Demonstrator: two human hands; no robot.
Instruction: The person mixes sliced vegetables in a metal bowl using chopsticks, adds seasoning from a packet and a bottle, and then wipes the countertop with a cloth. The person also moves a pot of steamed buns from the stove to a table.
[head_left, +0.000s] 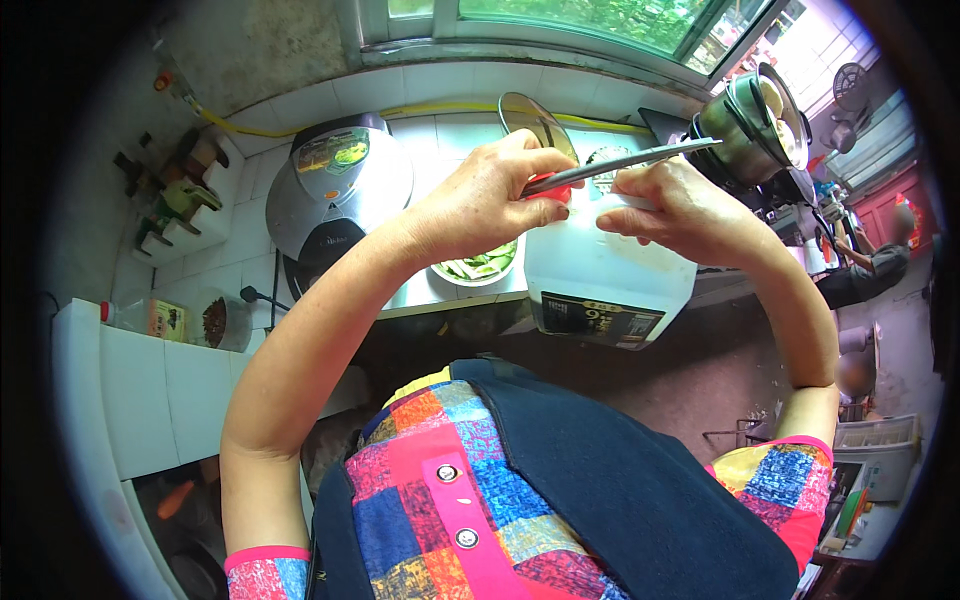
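A large translucent white plastic jug (600, 262) is tilted at the counter's front edge, its black label bearing writing. My right hand (664, 214) grips the jug near its top, around what looks like the handle. Between the thumb and fingers of my left hand (499, 195) is a long, narrow grey metal tool (630, 161), seen nearly edge-on. It reaches right across the top of the jug and past my right hand's knuckles. Something red (555, 191), perhaps the jug's cap, shows beneath the tool by my left fingers. My left hand partly hides it.
A bowl of sliced green vegetables (480, 268) and a silver electric cooker (345, 180) stand left of the jug. Behind are a glass lid (525, 112) and a yellow hose (442, 107). A steel pot (739, 139) stands right. Farther right is another person (874, 262).
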